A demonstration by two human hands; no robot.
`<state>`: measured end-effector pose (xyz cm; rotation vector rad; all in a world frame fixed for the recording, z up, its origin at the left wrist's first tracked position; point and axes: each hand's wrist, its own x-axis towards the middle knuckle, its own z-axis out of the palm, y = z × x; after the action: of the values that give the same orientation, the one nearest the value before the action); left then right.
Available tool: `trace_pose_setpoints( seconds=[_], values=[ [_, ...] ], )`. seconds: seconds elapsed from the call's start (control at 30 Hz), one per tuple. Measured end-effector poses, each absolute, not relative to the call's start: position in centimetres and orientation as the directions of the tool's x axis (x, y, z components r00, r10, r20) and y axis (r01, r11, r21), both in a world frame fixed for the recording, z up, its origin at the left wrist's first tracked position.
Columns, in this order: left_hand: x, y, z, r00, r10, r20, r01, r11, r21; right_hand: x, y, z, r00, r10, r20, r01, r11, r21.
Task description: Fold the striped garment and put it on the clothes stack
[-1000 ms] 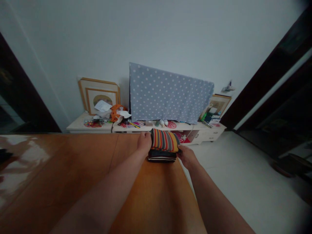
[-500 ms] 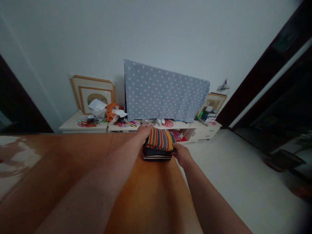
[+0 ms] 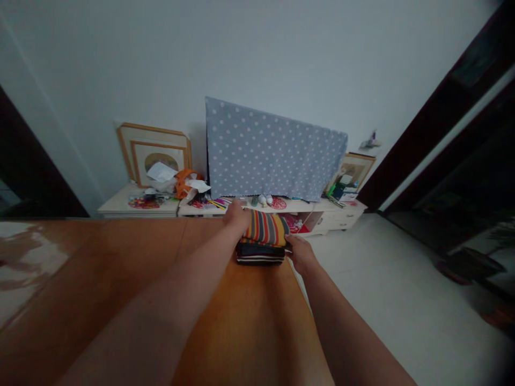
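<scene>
A folded striped cloth [image 3: 266, 228] in red, yellow, grey and orange lies on top of a stack of dark folded clothes [image 3: 260, 254], some with white stripes. The stack sits near the right edge of the wooden table [image 3: 237, 321]. My left hand [image 3: 237, 218] is closed at the striped cloth's left edge, its fingertips partly hidden. At the opposite edge my right hand [image 3: 301, 253] pinches the cloth's lower right corner, thumb on top.
Behind the table runs a low white cabinet [image 3: 338, 219] with a polka-dot cover [image 3: 273, 153] over a large flat object. Picture frames [image 3: 155, 131], an orange bag [image 3: 185, 182] and small clutter stand there. Pale floor [image 3: 362, 289] lies to the right.
My left hand has shifted slightly left, and its fingers look more curled at the striped cloth's edge. My right hand and the stack have barely moved.
</scene>
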<state>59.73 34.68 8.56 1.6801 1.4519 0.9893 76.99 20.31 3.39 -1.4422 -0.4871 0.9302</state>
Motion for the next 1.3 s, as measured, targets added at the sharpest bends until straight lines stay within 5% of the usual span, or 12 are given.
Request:
trace_pose_setpoints(
  seconds=[0.1,0.23,0.33,0.47,0.57,0.7,0.87,1.03,1.3],
  values=[
    [60.1,33.3,9.1,0.316,0.869,0.380,0.639,-0.491,0.592,76.9,20.6,3.9,0.582,0.781,-0.227,-0.231,-0.110,-0.967],
    [60.3,31.9,7.6,0.608,0.755,0.246,0.662,-0.653,0.369,76.8,20.8,3.8,0.594,0.778,-0.205,-0.217,-0.090,-0.972],
    [59.8,32.0,6.2,0.616,0.781,0.104,0.718,-0.610,0.335,76.7,20.6,3.2,0.603,0.771,-0.206,-0.210,-0.096,-0.973],
    [59.2,32.4,5.7,0.629,0.770,0.106,0.695,-0.618,0.367,76.9,20.7,3.0,0.702,0.702,-0.125,-0.107,-0.070,-0.992],
    [59.1,32.4,5.8,0.624,0.772,0.124,0.675,-0.612,0.413,77.1,21.7,4.2,0.769,0.615,0.174,0.207,0.017,-0.978],
    [59.0,32.3,5.4,0.606,0.784,0.135,0.667,-0.594,0.451,77.1,24.1,6.1,0.461,0.735,0.498,0.697,0.048,-0.716],
    [58.5,32.5,4.8,0.604,0.783,0.146,0.675,-0.601,0.428,76.8,26.0,5.8,0.233,0.923,0.307,0.871,-0.058,-0.488],
    [58.1,32.6,4.4,0.616,0.779,0.119,0.677,-0.601,0.425,77.0,25.9,3.2,0.209,0.969,0.130,0.864,-0.120,-0.490],
    [57.7,32.7,3.1,0.603,0.787,0.131,0.658,-0.583,0.476,76.6,26.2,1.0,0.249,0.961,0.116,0.838,-0.154,-0.524]
  ],
)
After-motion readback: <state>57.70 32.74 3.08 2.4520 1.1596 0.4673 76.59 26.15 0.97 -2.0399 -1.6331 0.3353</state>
